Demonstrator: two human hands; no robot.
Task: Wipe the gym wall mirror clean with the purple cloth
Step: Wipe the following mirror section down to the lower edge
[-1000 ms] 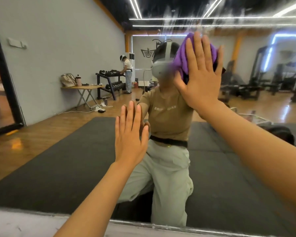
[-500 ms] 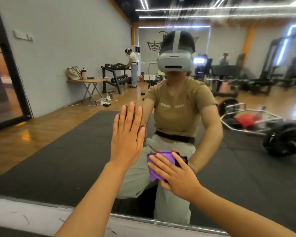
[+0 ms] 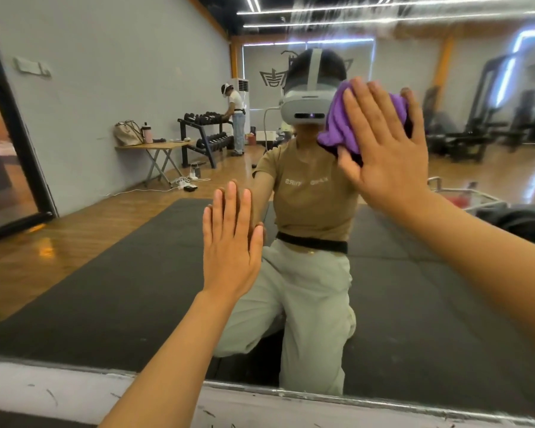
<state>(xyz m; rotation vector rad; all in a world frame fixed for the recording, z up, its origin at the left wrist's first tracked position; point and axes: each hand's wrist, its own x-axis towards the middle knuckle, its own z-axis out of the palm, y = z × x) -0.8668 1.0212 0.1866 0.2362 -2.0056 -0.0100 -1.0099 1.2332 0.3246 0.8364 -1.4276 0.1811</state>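
Gym reflected in mirror (image 3: pixel 112 88), streaky smears near top. Cloth (image 3: pixel 340 125) purple, bunched, flat against glass upper right under R hand (image 3: pixel 383 156), fingers straight, spread. L hand (image 3: pixel 230 242) flat on glass lower center, fingers together, prob. touching.

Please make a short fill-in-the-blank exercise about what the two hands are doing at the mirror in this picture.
1. The right hand presses a cloth of ____ colour against the mirror.
2. The left hand lies flat on the glass with its fingers pointing ____.
3. The cloth is ____ than the left hand.

Missing words: purple; up; higher
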